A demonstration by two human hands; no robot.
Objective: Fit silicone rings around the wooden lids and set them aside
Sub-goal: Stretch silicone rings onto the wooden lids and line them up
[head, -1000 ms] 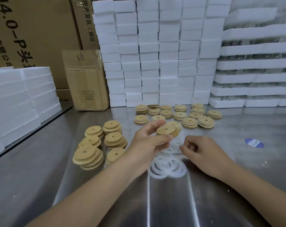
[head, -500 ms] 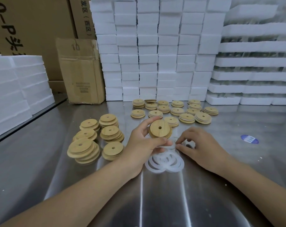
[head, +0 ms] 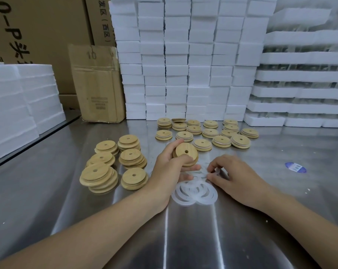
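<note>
My left hand (head: 169, 167) grips a round wooden lid (head: 186, 152) with a centre hole, tilted up above the steel table. Just right of it, my right hand (head: 232, 175) pinches a translucent silicone ring (head: 212, 172) off the loose pile of rings (head: 195, 193) lying below both hands. Stacks of bare wooden lids (head: 114, 162) sit to the left. Lids with white rings fitted (head: 207, 133) lie in rows at the back.
The steel table (head: 183, 239) runs toward me. White foam blocks (head: 187, 61) wall the back, foam trays (head: 303, 90) the right, more foam (head: 19, 98) the left. A cardboard box (head: 97, 82) stands at back left. A blue sticker (head: 295, 167) lies at right.
My left hand has turned the lid more upright and kept it near the rings. My right hand's fingers have closed on a ring at the pile's top edge.
</note>
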